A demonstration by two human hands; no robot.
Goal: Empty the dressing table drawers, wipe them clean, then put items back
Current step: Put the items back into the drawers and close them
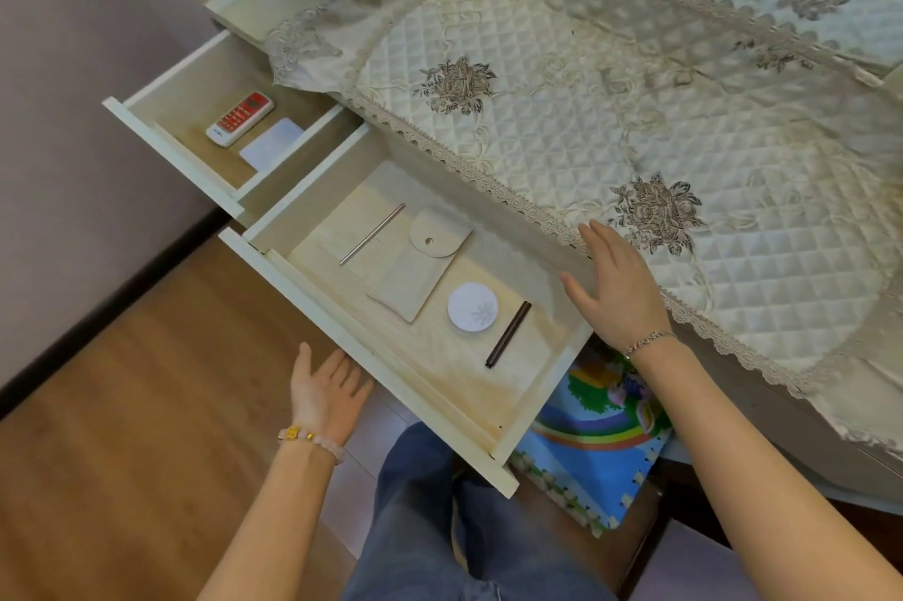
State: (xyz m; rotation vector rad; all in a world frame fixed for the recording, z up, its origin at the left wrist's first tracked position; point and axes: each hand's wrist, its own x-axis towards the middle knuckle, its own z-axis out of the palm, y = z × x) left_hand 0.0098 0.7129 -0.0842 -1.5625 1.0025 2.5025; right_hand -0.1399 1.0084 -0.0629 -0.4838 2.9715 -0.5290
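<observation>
The tabletop is hidden under a quilted lace cloth point(635, 121). Two drawers are seen open: a wide drawer point(415, 400) in front, a small drawer point(171, 160) to its left. The left hand point(327, 388) is held palm-up under the wide front and the right hand point(615, 283) by its right end, each grip spread apart and empty. A soft pouch point(420, 265), white disc point(473, 308), dark pencil point(508, 334) and silver stick point(372, 234) are laid inside; a remote point(239, 119) and card point(271, 143) in the small one. All look light and are probably best pinched at the edges.
</observation>
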